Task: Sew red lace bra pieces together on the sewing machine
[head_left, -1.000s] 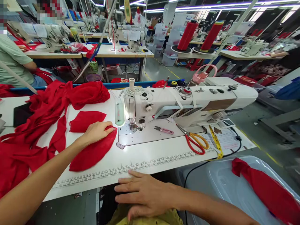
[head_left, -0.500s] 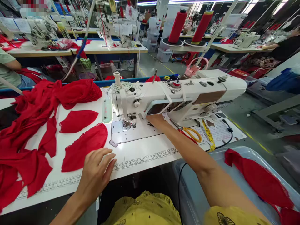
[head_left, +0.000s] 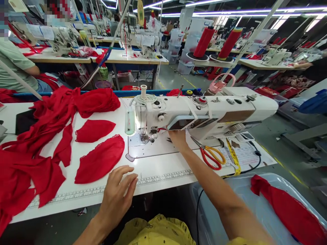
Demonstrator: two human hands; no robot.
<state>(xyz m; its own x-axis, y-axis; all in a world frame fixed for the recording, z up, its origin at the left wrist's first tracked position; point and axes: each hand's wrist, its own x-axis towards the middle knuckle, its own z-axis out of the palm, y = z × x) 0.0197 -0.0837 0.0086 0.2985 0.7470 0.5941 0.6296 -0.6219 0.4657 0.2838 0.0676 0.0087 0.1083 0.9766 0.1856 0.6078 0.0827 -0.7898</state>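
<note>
Right hand (head_left: 177, 137) is under the machine (head_left: 204, 112) arm, right of the needle (head_left: 145, 135). Its grip is hidden, so I can't tell. Left hand (head_left: 119, 190) lies open and empty front-left of the machine, just by the lace (head_left: 100, 159). I'd keep fingers clear of that needle.

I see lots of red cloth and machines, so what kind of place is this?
Most likely a clothing factory's sewing floor. A sewing machine stands on the table, cut red cloth pieces lie beside it, and big red thread cones rise behind, with rows of more sewing tables.
</note>
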